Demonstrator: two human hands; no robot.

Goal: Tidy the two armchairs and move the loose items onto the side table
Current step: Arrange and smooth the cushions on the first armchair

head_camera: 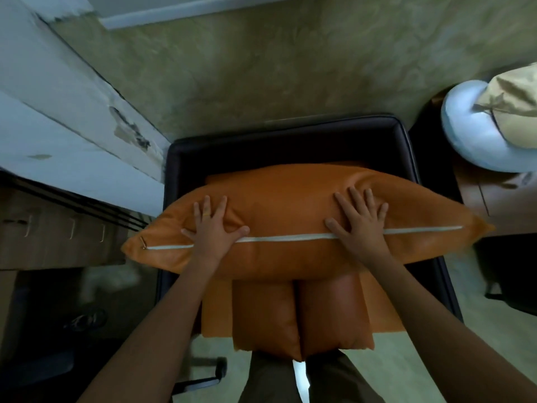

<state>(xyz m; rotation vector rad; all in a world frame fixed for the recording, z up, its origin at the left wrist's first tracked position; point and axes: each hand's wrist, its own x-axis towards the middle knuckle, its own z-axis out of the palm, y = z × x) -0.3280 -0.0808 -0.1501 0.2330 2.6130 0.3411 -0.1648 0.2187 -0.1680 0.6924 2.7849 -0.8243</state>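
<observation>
Cushion: the orange cushion (290,205) lies crosswise on the dark armchair (290,132), its white zip (290,237) facing up, on top of the orange seat pads (328,309).
Left hand: the left hand (210,225) presses flat on the cushion's left half, fingers (222,203) spread wide, holding nothing.
Right hand: the right hand (359,219) presses flat on the right half, fingers (356,199) spread wide, palm over the zip.
Table: the table (476,193), right of the armchair, carries a pale blue neck pillow (470,132) and a beige cloth (514,106).

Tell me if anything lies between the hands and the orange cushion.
Nothing visible does. The left hand and the right hand both press flat, fingers spread, directly on the orange cushion, along its white zipper.
</observation>
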